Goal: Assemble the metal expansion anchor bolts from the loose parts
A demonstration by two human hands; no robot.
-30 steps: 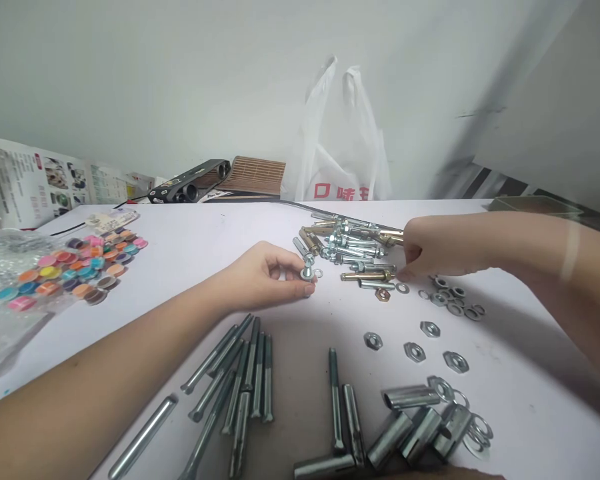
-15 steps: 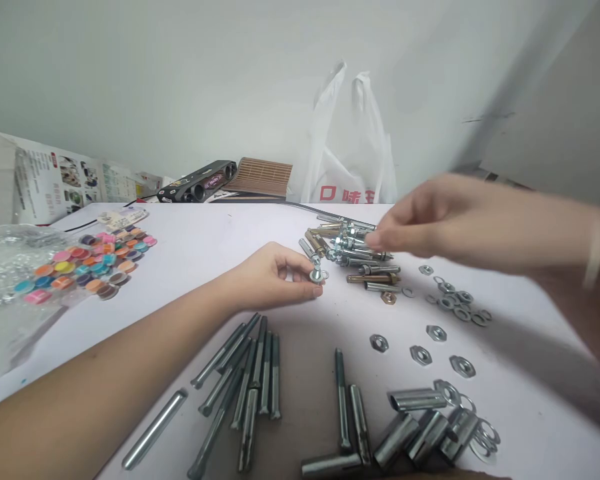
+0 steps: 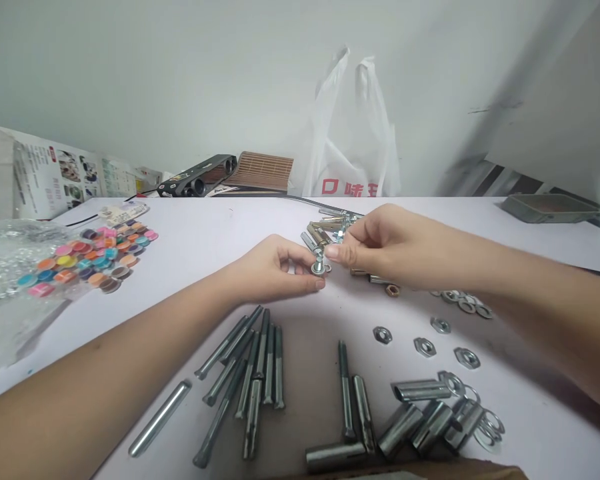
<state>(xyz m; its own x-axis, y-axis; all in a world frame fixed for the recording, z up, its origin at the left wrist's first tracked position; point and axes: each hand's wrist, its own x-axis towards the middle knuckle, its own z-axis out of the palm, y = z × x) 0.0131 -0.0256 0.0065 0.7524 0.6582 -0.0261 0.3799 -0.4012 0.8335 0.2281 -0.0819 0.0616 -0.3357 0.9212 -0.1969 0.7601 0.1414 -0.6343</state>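
My left hand (image 3: 277,272) is closed, with thumb and forefinger around a small silver bolt (image 3: 319,265) that has a washer on it. Close against its right side is my right hand (image 3: 373,247), pinched, its fingertips beside the bolt; whatever lies between them is hidden. Behind both hands lies a pile of silver and brass-coloured expansion bolts (image 3: 320,235), partly covered by the right hand. A brass-coloured nut (image 3: 393,291) rests below the right hand.
Long flared bolts (image 3: 250,373), metal sleeves (image 3: 400,430), hex nuts (image 3: 425,347) and washers (image 3: 489,427) lie nearer me. Coloured discs (image 3: 100,257) and clear plastic (image 3: 10,293) are on the left. A white bag (image 3: 353,147) stands behind; a grey-green box (image 3: 550,208) sits far right.
My right hand has moved left and slightly down, from over the pile's right side to beside the bolt. My left hand has kept its hold. The view has shifted slightly.
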